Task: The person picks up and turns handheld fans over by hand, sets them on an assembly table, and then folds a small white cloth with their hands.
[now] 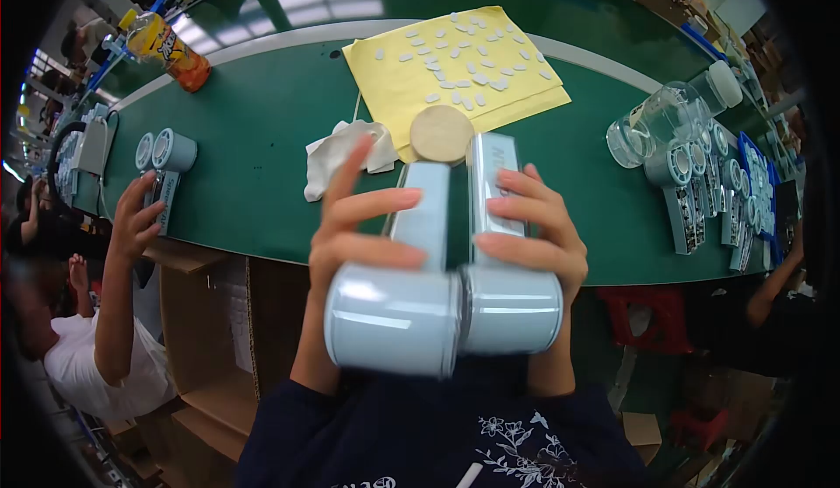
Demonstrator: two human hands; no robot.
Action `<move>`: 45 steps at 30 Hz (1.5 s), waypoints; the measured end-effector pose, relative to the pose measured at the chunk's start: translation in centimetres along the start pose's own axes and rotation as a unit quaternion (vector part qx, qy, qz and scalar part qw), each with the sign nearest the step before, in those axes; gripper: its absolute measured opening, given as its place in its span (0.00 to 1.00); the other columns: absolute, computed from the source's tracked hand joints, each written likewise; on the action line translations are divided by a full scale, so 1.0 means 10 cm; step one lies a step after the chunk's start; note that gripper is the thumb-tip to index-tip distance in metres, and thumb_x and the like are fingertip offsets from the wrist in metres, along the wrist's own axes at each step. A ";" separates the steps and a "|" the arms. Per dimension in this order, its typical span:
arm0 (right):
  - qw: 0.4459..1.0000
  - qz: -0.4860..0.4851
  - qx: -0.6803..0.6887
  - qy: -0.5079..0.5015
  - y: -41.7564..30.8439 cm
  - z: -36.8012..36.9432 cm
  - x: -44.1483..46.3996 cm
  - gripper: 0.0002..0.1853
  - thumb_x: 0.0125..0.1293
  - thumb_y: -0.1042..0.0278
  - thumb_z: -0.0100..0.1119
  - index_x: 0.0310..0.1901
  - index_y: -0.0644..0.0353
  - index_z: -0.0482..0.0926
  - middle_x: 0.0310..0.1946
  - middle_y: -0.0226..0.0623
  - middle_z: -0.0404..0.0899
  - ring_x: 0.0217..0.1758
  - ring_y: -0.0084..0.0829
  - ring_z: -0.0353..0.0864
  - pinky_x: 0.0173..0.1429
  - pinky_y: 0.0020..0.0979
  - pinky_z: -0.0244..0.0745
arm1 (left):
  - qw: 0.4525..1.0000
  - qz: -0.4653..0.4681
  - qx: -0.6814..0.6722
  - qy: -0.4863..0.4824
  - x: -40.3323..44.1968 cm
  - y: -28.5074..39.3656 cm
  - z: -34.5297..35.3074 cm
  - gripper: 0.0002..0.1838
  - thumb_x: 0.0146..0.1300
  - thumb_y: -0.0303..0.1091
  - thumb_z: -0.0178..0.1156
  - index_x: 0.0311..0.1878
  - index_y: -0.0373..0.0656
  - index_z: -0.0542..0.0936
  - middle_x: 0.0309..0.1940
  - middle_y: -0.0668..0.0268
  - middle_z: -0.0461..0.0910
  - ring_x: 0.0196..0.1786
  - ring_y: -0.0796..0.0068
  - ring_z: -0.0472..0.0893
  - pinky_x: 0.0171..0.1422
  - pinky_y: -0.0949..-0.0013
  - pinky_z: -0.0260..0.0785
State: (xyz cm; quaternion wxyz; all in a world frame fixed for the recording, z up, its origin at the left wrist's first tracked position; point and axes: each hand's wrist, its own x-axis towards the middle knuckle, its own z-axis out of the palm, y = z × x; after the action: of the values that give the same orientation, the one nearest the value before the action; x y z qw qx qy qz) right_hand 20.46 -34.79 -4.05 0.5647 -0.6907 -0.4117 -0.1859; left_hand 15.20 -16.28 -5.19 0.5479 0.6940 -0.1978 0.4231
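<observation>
My left hand point(363, 226) is wrapped round a pale blue plastic casing point(394, 317) with a drum-shaped end and a flat box-like handle; its index finger is raised and blurred. In my right hand point(538, 234) is a matching pale blue casing point(514, 309), with grey lettering on its handle. The two drum ends touch or nearly touch, side by side, over the table's near edge. Beyond the casings lie a round beige disc point(442, 134) and a crumpled white cloth point(337, 160).
Yellow sheets point(385, 94) carry many small white pieces on the green table point(262, 191). A drink bottle point(171, 51) stands far left, a clear jar point(656, 121) right. More casings point(687, 191) crowd the right. A co-worker's hand point(136, 217) is near another casing point(175, 151).
</observation>
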 end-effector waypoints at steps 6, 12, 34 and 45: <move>0.985 -0.128 -0.093 0.064 -0.12 0.05 -0.10 0.16 0.53 0.75 0.70 0.40 0.38 0.87 0.49 0.25 0.83 0.59 0.39 0.80 0.61 0.39 0.80 | 0.920 0.196 0.340 -0.025 0.03 0.22 -0.33 0.20 0.44 0.49 0.76 0.43 0.80 0.84 0.65 0.80 0.60 0.78 0.48 0.43 0.78 0.42 0.46; 0.986 -0.138 -0.081 0.054 -0.12 0.07 -0.16 0.17 0.52 0.74 0.70 0.42 0.40 0.87 0.48 0.26 0.83 0.58 0.39 0.80 0.61 0.39 0.78 | 0.915 0.194 0.350 -0.043 -0.02 0.33 -0.36 0.24 0.47 0.46 0.75 0.51 0.73 0.82 0.67 0.80 0.61 0.79 0.48 0.43 0.79 0.43 0.43; 0.977 0.105 -0.072 0.169 -0.06 0.79 -0.62 0.22 0.58 0.67 0.67 0.51 0.67 0.74 0.52 0.49 0.73 0.52 0.46 0.75 0.57 0.41 0.67 | 0.960 -0.157 0.231 0.032 -0.56 0.24 0.26 0.13 0.58 0.34 0.65 0.44 0.37 0.81 0.43 0.54 0.81 0.43 0.55 0.79 0.51 0.57 0.70; 0.960 0.262 0.048 0.085 -0.07 0.71 -0.52 0.34 0.75 0.67 0.47 0.72 0.69 0.38 0.70 0.57 0.54 0.72 0.45 0.59 0.74 0.42 0.51 | 0.959 -0.266 -0.023 -0.096 -0.47 0.15 0.17 0.24 0.74 0.40 0.47 0.65 0.34 0.63 0.63 0.45 0.63 0.65 0.47 0.65 0.72 0.54 0.53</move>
State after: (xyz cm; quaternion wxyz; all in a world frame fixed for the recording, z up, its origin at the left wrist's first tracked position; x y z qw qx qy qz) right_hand 15.36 -30.01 -9.46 0.6588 -0.7283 -0.1754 -0.0692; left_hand 12.04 -19.28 -8.17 0.6350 0.7460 -0.0674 0.1889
